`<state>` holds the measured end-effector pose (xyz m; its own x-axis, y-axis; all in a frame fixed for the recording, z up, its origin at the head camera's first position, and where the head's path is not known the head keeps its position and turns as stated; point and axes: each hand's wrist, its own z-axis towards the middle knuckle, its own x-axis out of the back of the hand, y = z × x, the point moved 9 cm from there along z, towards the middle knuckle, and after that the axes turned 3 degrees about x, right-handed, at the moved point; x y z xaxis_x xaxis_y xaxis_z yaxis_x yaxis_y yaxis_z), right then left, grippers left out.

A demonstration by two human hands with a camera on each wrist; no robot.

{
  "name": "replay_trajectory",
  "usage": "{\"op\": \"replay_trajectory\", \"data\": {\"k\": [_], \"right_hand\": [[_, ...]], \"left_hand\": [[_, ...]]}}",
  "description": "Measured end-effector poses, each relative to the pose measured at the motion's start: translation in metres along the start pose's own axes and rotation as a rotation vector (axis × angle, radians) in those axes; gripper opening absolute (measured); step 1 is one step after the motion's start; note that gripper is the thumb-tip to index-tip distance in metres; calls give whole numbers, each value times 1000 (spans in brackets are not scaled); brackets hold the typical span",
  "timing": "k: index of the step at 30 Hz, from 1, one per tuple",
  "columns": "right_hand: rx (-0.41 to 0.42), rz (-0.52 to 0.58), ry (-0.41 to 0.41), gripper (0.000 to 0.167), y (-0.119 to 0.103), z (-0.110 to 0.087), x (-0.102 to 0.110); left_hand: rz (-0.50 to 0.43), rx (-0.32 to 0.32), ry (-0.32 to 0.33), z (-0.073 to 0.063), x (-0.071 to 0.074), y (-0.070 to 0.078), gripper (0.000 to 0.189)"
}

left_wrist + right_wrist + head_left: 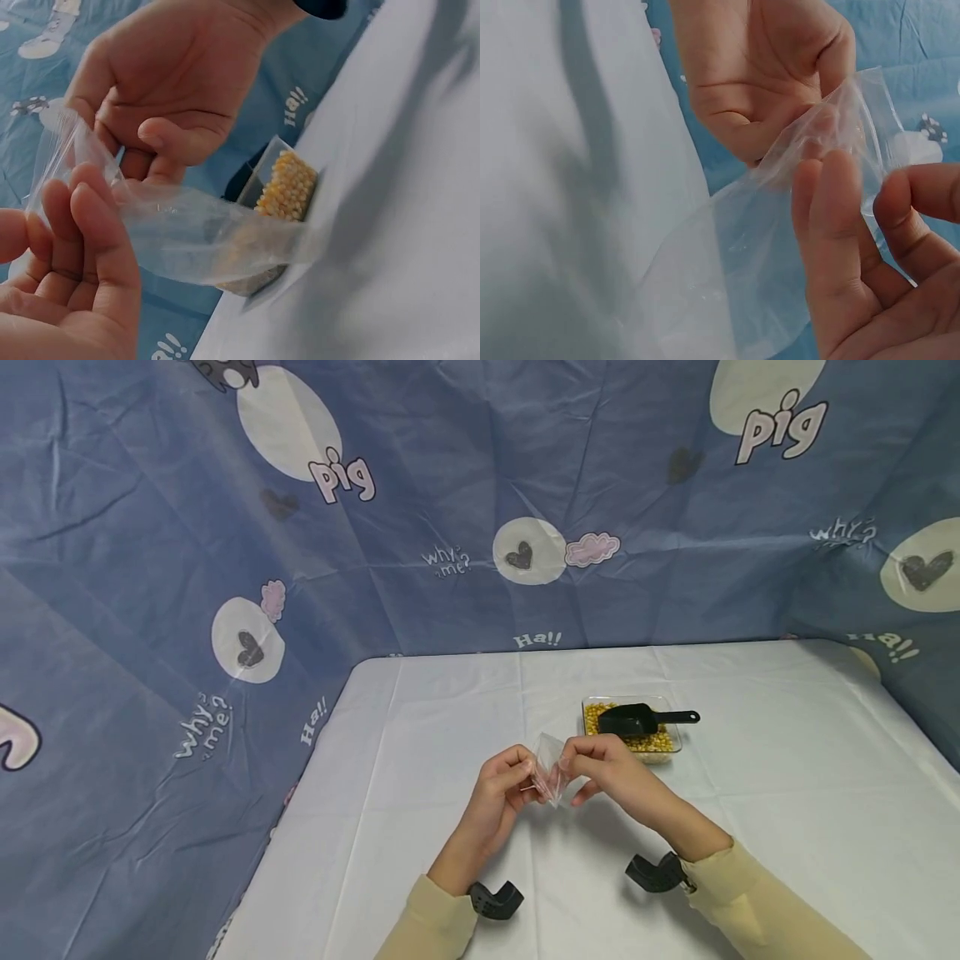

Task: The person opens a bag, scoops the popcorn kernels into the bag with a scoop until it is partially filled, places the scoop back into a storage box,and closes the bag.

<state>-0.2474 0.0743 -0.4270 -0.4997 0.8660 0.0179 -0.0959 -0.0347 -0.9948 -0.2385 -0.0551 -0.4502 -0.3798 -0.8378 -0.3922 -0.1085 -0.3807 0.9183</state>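
Over my head feed I watched the left hand (504, 789) pinch one side of a clear plastic bag (549, 750) between thumb and fingers, while the right hand (611, 770) pinched the other side. The bag was between them, raised off the bench (420, 735), and on both wrist feeds I saw its clear film hang down past the fingers. Near the right hand, on its far side, I had a clear rectangular container (654, 759) holding yellow corn kernels (660, 742), with a black scoop (628, 722) lying across the top, its handle jutting past the rim to the right. White cloth covered the bench, and beyond it hung a blue printed curtain (420, 460).
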Motion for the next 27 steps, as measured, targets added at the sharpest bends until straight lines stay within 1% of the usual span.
{"op": "replay_trajectory", "data": {"k": [5, 11, 13, 18, 22, 27], "right_hand": [[9, -47, -11, 17, -2, 0, 1], [15, -106, -2, 18, -3, 0, 5], [12, -123, 0, 18, -3, 0, 7], [2, -205, 12, 20, -5, 0, 12], [-3, -273, 35, 20, -9, -1, 17], [-12, -323, 64, 21, -7, -1, 26]], "left_hand": [[53, -33, 58, 0, 2, 3, 19], [143, -76, 103, -1, 4, 8, 25], [203, -101, 124, -1, 5, 10, 27], [395, -171, 185, 0, 10, 17, 19], [517, -216, 226, -2, 13, 20, 18], [609, -226, 305, -11, 4, 41, 19]]}}
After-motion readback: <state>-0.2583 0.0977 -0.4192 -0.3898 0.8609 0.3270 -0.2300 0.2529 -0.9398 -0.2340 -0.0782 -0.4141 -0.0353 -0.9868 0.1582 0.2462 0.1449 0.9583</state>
